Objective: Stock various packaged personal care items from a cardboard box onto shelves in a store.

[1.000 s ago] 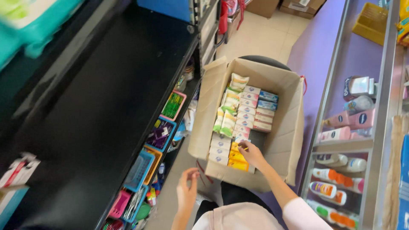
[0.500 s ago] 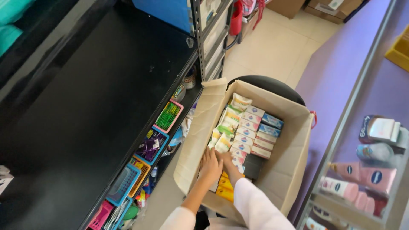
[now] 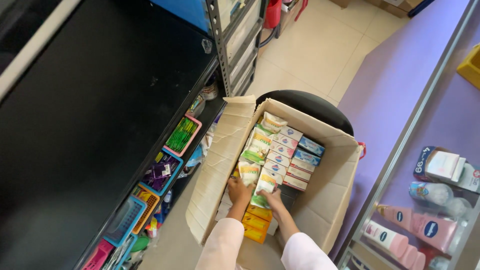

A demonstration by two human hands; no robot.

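Hands (image 3: 239,191) grip pouches (image 3: 256,181) inside soap-filled carton (image 3: 327,200).

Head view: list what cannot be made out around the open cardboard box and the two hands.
- Left hand and right hand: fingers buried among the white-and-green packets, so each grip is unclear.
- Cardboard box: its bottom is covered by stacked packs, its near corner by the pale sleeves.
- Black stool: mostly hidden under the box.
- Small baskets on the dark shelf: contents too small to identify.
- Pink bottles: cut off by the lower right edge.
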